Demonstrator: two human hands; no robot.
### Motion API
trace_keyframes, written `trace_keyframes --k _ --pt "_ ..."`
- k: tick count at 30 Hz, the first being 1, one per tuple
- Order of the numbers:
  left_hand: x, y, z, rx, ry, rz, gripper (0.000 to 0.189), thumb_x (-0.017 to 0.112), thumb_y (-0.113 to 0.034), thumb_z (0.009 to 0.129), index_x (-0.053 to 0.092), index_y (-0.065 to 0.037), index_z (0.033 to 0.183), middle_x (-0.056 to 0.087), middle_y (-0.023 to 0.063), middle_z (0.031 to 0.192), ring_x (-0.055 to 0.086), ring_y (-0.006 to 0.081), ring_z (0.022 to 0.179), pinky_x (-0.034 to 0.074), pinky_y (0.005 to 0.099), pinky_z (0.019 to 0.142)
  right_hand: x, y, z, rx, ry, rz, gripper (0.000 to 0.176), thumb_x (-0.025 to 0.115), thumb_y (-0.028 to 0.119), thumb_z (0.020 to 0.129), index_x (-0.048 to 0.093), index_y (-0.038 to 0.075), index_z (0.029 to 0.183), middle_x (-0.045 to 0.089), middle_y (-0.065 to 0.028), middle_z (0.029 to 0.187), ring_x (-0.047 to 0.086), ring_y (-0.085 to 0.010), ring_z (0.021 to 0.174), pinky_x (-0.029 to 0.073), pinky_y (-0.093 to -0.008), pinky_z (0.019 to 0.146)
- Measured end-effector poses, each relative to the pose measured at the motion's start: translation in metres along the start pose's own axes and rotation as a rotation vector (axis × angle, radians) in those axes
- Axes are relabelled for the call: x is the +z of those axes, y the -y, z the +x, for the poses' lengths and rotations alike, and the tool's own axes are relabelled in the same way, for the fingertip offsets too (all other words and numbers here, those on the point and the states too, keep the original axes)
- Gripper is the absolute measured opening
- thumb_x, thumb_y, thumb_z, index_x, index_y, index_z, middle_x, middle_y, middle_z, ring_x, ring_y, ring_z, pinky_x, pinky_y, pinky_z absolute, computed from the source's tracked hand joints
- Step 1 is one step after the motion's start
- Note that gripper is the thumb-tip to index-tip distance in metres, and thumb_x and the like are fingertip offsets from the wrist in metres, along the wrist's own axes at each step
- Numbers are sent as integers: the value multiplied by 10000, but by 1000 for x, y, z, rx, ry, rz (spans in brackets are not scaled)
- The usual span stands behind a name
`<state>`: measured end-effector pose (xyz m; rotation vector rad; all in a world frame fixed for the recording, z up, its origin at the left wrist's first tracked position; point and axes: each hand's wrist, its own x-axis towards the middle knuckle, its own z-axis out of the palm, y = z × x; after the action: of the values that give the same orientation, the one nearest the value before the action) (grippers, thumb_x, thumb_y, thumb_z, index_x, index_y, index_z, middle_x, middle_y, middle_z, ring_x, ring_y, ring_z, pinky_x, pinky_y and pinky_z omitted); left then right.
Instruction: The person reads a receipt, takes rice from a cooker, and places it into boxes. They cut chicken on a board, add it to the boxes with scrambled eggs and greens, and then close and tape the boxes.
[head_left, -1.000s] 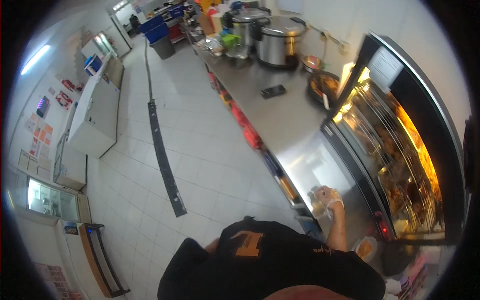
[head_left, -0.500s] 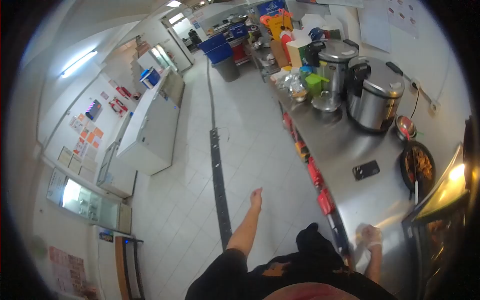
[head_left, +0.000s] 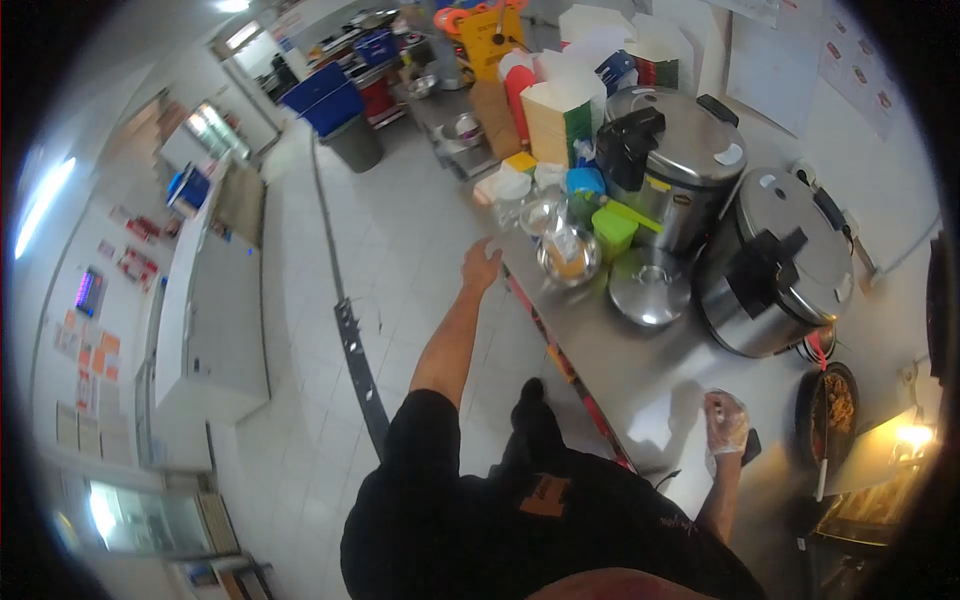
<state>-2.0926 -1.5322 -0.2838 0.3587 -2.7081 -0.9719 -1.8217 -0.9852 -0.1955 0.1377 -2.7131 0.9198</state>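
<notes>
My bare left hand (head_left: 481,265) is stretched forward by the counter's edge, its fingers loosely apart with nothing between them. Nearest to it are a clear plastic bag (head_left: 512,212) and a metal bowl (head_left: 569,257) with something light brown inside. My right hand (head_left: 725,422), in a clear plastic glove, hovers over the steel counter (head_left: 655,405) with its fingers curled in; whether anything is inside them is hidden. A black phone (head_left: 752,446) lies partly hidden behind that hand. Beyond is a round metal lid (head_left: 650,287) with a knob.
Two large steel cookers (head_left: 775,265) stand along the wall. A green plastic container (head_left: 614,232) is beside them. A black pan (head_left: 828,410) of brown food sits at the right, near a lit glass case (head_left: 880,500). White freezers (head_left: 225,320) line the far left.
I have moved forward along the counter, so the cookers and bowls appear closer. My left hand has risen and reached toward the counter's edge. My right hand has come up beside the phone.
</notes>
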Motion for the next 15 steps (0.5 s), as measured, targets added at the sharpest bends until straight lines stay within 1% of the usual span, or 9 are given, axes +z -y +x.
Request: trace_keyframes --k 1,3,4,6,7,9,10,13,15 --pt "3 -10 37 17 79 118 511 618 -311 909 516 -111 1368 499 95 1426 437 291 1330 316 526 1089 11 0 9 85 -53 5 94 627 93 886 665 21 934 699 -140 900 679 -259 798 525 -343 710" --pt "24 -3 95 169 29 234 500 621 -292 899 510 -164 1370 492 57 1429 406 253 1354 272 592 1087 25 14 28 257 -130 80 99 614 68 885 671 29 955 704 -129 908 677 -247 802 518 -340 710" --pt "37 3 118 248 2 289 499 623 -282 895 507 -191 1371 488 37 1430 390 234 1366 250 626 1086 36 23 34 284 -123 47 100 618 79 880 678 33 946 707 -131 917 681 -252 811 524 -345 719" --pt "60 11 155 358 87 408 452 629 -266 879 546 -208 1320 525 22 1364 428 215 1326 238 656 1077 59 47 55 347 -88 -36 104 628 100 870 691 40 926 711 -134 935 688 -260 830 536 -355 736" --pt "66 16 176 417 129 465 430 632 -257 872 566 -216 1294 543 15 1331 447 206 1306 232 672 1073 79 61 72 333 -36 -72 105 630 100 867 691 35 921 714 -133 924 691 -253 819 538 -352 724" --pt "63 23 202 557 328 535 405 642 -236 851 590 -217 1252 548 4 1289 470 196 1268 223 689 1066 111 106 114 378 -35 -63 109 645 106 856 694 33 921 714 -138 909 692 -258 813 537 -356 725" --pt "58 24 204 629 423 571 393 647 -225 840 602 -217 1230 550 -1 1268 481 191 1250 219 698 1062 120 119 129 375 -38 -45 118 657 107 850 693 27 930 709 -149 915 691 -267 818 535 -359 722" --pt "62 33 166 699 380 453 405 654 -185 827 613 -218 1229 550 -6 1254 489 176 1224 221 691 1063 119 150 143 500 -42 -22 115 656 110 849 693 23 914 708 -148 891 692 -264 808 535 -354 725" --pt "52 25 160 708 340 356 430 657 -182 822 601 -213 1247 551 15 1254 480 197 1235 227 659 1078 122 151 151 472 -42 -36 110 654 106 853 692 19 908 708 -144 872 692 -260 797 534 -352 728"
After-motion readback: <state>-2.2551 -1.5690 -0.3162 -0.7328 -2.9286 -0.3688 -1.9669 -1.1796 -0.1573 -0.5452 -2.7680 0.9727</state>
